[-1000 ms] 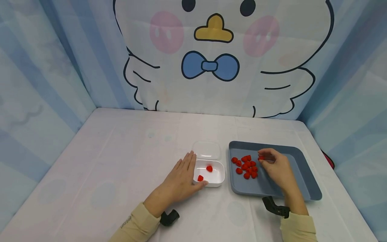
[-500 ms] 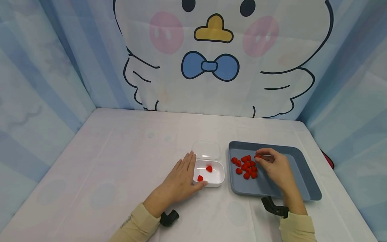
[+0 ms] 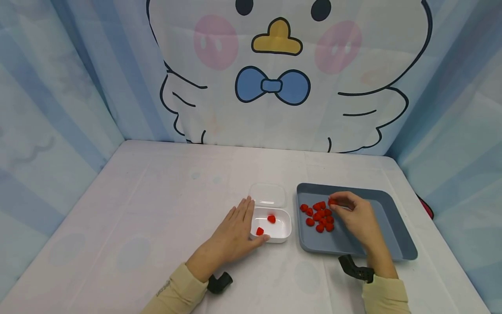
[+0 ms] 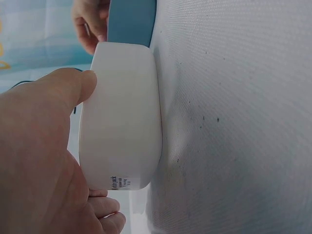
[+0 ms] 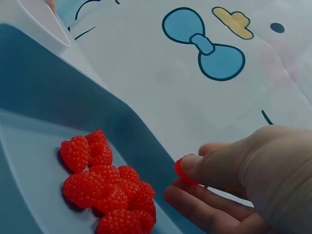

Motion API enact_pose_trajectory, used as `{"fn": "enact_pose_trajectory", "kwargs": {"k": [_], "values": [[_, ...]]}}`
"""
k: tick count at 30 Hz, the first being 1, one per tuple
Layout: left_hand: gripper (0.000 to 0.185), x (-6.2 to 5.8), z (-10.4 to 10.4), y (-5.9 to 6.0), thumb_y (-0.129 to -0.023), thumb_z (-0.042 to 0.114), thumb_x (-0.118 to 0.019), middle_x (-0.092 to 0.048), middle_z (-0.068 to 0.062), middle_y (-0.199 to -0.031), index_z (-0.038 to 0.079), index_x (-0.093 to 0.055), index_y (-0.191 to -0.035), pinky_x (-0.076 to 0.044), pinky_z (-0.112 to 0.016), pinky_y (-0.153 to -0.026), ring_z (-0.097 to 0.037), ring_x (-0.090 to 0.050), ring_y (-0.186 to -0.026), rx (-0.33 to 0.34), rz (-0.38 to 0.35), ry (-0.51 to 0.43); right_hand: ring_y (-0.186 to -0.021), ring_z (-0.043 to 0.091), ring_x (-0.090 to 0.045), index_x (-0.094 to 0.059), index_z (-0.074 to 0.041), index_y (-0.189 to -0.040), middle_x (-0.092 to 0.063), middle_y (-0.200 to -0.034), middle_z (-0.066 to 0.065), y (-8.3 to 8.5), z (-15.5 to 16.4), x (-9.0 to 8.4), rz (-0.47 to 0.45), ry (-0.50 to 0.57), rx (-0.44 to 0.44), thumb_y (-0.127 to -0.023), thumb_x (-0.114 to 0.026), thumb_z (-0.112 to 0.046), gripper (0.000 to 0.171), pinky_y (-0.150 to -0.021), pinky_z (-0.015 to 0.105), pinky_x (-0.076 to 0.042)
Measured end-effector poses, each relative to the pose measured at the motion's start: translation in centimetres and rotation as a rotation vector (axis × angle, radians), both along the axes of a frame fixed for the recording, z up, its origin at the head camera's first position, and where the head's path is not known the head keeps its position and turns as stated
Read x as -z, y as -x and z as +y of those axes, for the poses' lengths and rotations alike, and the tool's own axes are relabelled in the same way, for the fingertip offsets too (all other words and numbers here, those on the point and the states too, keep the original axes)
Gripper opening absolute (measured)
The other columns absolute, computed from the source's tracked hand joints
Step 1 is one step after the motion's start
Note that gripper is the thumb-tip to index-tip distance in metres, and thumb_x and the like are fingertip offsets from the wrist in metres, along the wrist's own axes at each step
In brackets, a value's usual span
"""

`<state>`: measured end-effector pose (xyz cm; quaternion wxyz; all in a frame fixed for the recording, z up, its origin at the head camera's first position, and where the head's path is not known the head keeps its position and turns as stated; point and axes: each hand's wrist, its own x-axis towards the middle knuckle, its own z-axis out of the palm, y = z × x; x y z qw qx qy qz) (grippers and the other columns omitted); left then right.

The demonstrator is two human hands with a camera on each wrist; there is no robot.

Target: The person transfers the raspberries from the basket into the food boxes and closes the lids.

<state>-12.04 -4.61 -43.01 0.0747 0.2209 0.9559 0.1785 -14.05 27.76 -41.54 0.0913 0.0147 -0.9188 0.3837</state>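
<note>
A single red raspberry (image 3: pixel 332 202) is pinched between thumb and fingertips (image 5: pixel 191 163) of the right hand (image 3: pixel 354 216), held above the grey-blue tray (image 3: pixel 392 237) just right of a cluster of raspberries (image 3: pixel 318 216) lying on the tray's left part. The tray sits on the right side of the desk (image 3: pixel 157 209). Just left of it stands a small white container (image 3: pixel 274 226) holding two raspberries (image 3: pixel 266 224); its clear lid (image 3: pixel 268 194) lies touching its far side. The left hand (image 3: pixel 235 233) rests against the container's left wall, fingers straight and relaxed, thumb (image 4: pixel 73 85) along the near edge. Behind the desk hangs a backdrop (image 3: pixel 274 65) printed with a cartoon bird wearing a blue bow tie.
</note>
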Motion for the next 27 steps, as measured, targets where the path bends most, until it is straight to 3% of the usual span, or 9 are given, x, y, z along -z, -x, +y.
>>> {"fn": "enact_pose_trajectory", "kwargs": {"k": [4,10,19,23,27], "values": [[0.098,0.0,0.0,0.0,-0.093,0.063,-0.052,-0.015,-0.015,-0.166,0.0,-0.014,-0.157,-0.02,-0.049,-0.124,-0.03,-0.015,-0.155,-0.001,-0.002,-0.002,-0.094,-0.016,-0.054,-0.066,-0.006,-0.119,-0.071,-0.115,0.012,0.0,-0.2,0.0,-0.004,0.022,-0.035,-0.094,-0.069,-0.018,0.028,-0.081,0.0,-0.044],[0.098,0.1,0.0,0.1,-0.093,0.063,-0.052,-0.015,-0.014,-0.167,0.001,-0.014,-0.158,-0.02,-0.049,-0.125,-0.03,-0.015,-0.155,-0.006,-0.006,-0.002,-0.098,-0.009,-0.055,-0.063,-0.007,-0.124,-0.068,-0.121,0.012,-0.1,-0.7,-0.4,-0.048,0.045,-0.053,-0.095,-0.068,-0.019,0.032,-0.079,0.008,-0.049],[0.098,0.0,0.2,0.1,-0.092,0.063,-0.053,-0.015,-0.013,-0.167,0.001,-0.014,-0.158,-0.02,-0.049,-0.125,-0.029,-0.015,-0.155,-0.016,-0.011,0.005,-0.111,0.028,-0.063,-0.06,-0.004,-0.128,-0.067,-0.122,0.014,0.0,-1.8,-0.5,-0.055,0.075,-0.107,-0.096,-0.066,-0.016,0.034,-0.08,0.008,-0.051],[0.098,0.1,0.2,0.1,-0.092,0.063,-0.053,-0.015,-0.014,-0.167,0.001,-0.014,-0.158,-0.02,-0.049,-0.125,-0.029,-0.015,-0.155,-0.012,-0.006,0.007,-0.11,0.028,-0.064,-0.06,-0.005,-0.127,-0.066,-0.121,0.013,0.0,-2.3,-0.6,-0.052,0.09,-0.136,-0.095,-0.066,-0.017,0.035,-0.081,0.008,-0.051],[0.098,0.1,0.2,0.1,-0.092,0.063,-0.053,-0.015,-0.014,-0.167,0.001,-0.014,-0.158,-0.02,-0.049,-0.124,-0.029,-0.015,-0.155,-0.01,-0.003,0.01,-0.106,0.015,-0.063,-0.062,-0.006,-0.126,-0.066,-0.12,0.01,0.1,-2.7,-0.6,-0.034,0.09,-0.155,-0.094,-0.068,-0.017,0.034,-0.082,0.008,-0.051]]}}
